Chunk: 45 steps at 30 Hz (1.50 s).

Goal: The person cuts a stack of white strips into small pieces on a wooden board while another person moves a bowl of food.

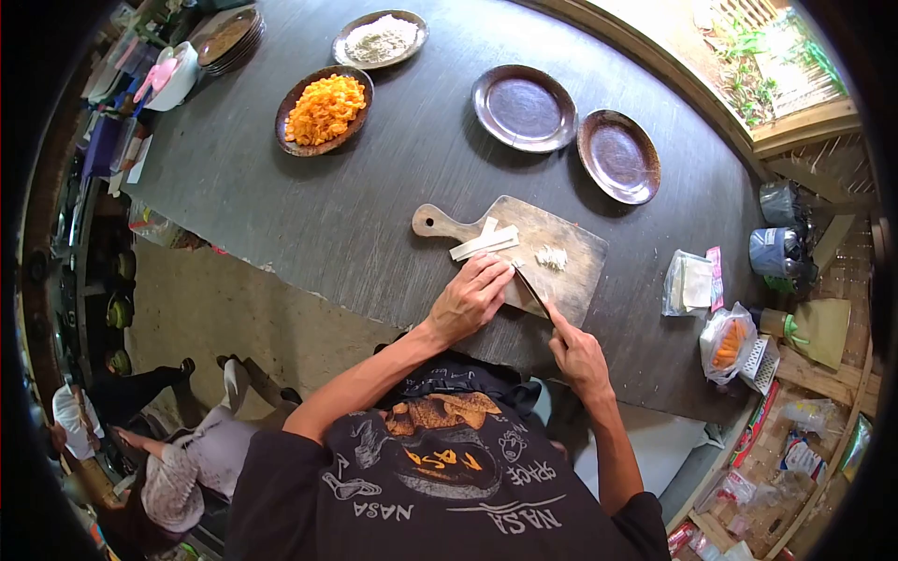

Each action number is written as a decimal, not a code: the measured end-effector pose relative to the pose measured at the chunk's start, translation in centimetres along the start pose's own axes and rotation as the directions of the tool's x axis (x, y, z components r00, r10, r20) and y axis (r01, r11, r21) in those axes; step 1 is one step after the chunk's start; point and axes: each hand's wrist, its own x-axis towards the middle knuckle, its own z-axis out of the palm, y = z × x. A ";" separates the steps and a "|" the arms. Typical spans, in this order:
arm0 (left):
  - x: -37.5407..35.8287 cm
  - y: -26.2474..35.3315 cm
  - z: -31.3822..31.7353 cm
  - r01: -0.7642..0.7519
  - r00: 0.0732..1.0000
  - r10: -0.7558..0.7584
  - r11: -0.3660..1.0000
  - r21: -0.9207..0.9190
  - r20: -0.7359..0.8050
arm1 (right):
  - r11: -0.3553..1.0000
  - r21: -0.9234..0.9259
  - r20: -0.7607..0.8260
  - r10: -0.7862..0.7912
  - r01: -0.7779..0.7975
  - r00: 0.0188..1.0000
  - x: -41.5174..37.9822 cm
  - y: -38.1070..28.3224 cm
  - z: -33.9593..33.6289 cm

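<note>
A wooden cutting board (561,245) with a handle lies on the dark table (374,215). My left hand (472,297) presses down on a pale strip at the board's near edge, fingers curled. My right hand (578,353) grips a knife (531,288), its blade angled onto the board just beside my left fingertips. Two or three long white strips (485,243) lie on the board above my left hand. A small heap of white chopped pieces (552,257) sits to the right of them.
A bowl of orange pieces (325,108) and a plate of white powder (380,39) stand at the far left. Two empty brown plates (524,107) (618,155) sit behind the board. Plastic bags (726,342) lie at the right. A person sits on the floor lower left (187,458).
</note>
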 end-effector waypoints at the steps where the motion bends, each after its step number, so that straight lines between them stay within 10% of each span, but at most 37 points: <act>1: 0.1 0.0 -0.1 0.002 1.000 -0.002 1.000 0.007 -0.004 | 1.000 0.001 0.000 -0.008 0.008 1.000 0.0 0.0 0.0; 45: 0.3 0.2 -0.1 0.032 0.997 -0.035 0.998 -0.046 -0.067 | 0.997 0.076 0.024 -0.001 -0.001 1.000 0.7 -0.3 0.7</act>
